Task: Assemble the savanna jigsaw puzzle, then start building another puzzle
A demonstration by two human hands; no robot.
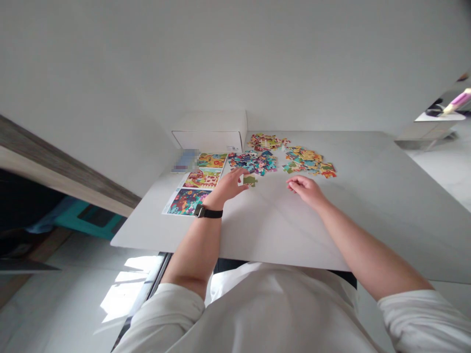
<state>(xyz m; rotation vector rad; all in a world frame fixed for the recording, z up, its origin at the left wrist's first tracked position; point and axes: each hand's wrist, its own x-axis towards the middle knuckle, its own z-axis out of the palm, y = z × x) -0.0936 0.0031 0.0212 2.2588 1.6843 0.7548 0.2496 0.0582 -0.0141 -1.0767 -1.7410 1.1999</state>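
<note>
Pale grey stone counter fills the middle of the view, with a white cardboard box at its far edge. Three printed picture cards line up along the left side. Three loose heaps of jigsaw pieces lie beyond the hands: a mixed far heap, a blue-toned heap, and an orange-green heap to the right. Left hand, black watch on its wrist, is open, fingertips just beside a lone green jigsaw piece. Right hand rests loosely curled on the counter, holding nothing visible.
</note>
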